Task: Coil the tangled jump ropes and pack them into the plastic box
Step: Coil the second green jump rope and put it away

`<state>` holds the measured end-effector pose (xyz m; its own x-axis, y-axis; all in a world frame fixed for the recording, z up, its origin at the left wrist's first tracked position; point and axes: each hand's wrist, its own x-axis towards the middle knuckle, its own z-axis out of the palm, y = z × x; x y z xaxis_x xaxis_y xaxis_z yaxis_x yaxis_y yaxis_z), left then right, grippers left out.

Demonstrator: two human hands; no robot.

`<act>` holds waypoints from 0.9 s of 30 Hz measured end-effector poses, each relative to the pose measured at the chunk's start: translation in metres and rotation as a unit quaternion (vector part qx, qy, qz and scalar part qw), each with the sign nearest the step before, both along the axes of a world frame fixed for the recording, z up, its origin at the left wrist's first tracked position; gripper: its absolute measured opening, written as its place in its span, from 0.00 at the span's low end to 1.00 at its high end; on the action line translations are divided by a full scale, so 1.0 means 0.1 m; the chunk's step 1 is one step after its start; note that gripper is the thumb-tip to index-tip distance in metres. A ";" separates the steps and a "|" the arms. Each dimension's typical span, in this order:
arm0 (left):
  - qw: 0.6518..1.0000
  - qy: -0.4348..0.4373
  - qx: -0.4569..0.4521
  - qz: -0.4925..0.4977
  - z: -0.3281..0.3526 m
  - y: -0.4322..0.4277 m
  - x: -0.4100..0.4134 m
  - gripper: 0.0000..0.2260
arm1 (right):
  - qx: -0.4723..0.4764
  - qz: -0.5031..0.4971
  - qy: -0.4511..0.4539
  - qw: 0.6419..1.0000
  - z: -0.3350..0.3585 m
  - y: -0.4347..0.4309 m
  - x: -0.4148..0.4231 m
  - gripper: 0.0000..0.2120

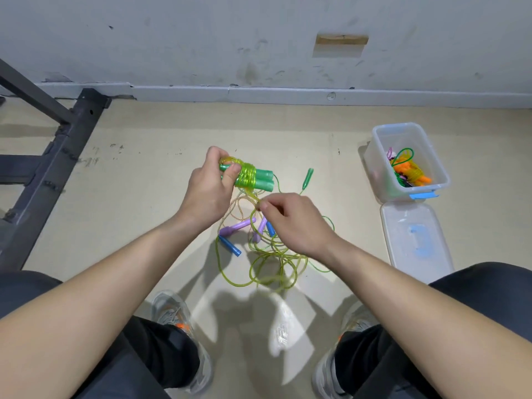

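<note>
Centre, low: the loose tangle [270, 263] of green, purple-handled and blue-handled ropes is lying uncoiled on the floor. The right hand [290, 223] is pinching a cord just above it. The left hand [210, 191] is gripping the green bundle [253, 177], which I judge nearly wrapped. Upper right: the plastic box [380, 168] is holding some coiled ropes, and its lid [414, 240] is lying beside it. The rope count in the tangle is unclear.
</note>
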<state>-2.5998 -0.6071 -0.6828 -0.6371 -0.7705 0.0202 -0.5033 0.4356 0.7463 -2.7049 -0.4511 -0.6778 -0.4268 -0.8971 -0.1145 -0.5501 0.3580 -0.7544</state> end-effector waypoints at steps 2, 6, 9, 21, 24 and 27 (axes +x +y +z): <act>0.999 -0.027 -0.013 -0.027 0.01 0.02 -0.03 0.05 | 0.002 0.025 0.086 0.996 0.08 0.00 -0.11 0.15; 0.990 -0.069 -0.014 -0.121 0.09 0.02 -0.04 0.05 | -0.013 0.035 0.176 0.984 0.20 0.02 -0.36 0.09; 0.964 -0.035 0.116 -0.235 0.14 0.00 -0.02 0.03 | -0.044 0.013 0.088 0.995 0.26 0.04 -0.55 0.12; 0.875 0.196 0.435 -0.081 0.10 0.19 -0.07 0.06 | -0.073 -0.134 -0.550 0.821 -0.13 -0.02 -0.14 0.14; 0.914 0.185 0.361 0.009 0.00 0.23 -0.09 0.05 | -0.040 -0.175 -0.455 0.872 -0.14 -0.04 -0.11 0.13; 0.963 0.129 0.232 0.040 -0.09 0.25 -0.08 0.04 | -0.010 -0.163 -0.310 0.937 -0.14 -0.03 -0.09 0.14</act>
